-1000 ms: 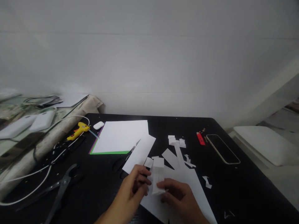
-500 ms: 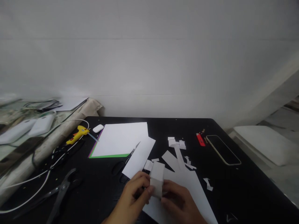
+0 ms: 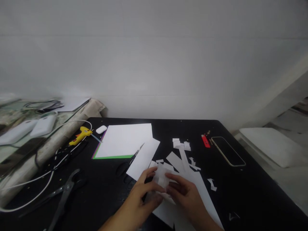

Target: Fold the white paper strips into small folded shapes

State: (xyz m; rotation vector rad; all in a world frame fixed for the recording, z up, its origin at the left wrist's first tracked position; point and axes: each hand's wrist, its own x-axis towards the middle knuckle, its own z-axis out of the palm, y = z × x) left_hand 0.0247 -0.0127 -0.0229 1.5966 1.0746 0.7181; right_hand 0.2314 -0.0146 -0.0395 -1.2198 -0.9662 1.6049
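Observation:
Between my two hands is a small white folded paper box (image 3: pixel 160 176), tilted and slightly blurred. My left hand (image 3: pixel 141 195) grips its left side, fingers along the far and near edges. My right hand (image 3: pixel 184 195) pinches the right side with thumb and fingertips. Under both hands lies a large white paper sheet (image 3: pixel 202 192). A cut paper strip (image 3: pixel 144 158) slants just beyond my left hand, over partly hidden scissors (image 3: pixel 122 168). Past my right hand lie paper offcuts (image 3: pixel 176 160) and a narrow folded paper piece (image 3: pixel 183 154).
A white paper stack with coloured sheets (image 3: pixel 125 139) lies at the back left, near a yellow glue gun (image 3: pixel 80 135) and a white earbud case (image 3: pixel 101 129). Pliers (image 3: pixel 64 189) lie at left with a white cable (image 3: pixel 45 189). At right are a red lighter (image 3: pixel 205 141) and a phone (image 3: pixel 228 151).
The paper box has been turned and tipped in my hands, showing a different side. My right fingers have moved up onto its upper edge, and my left fingers have spread around it.

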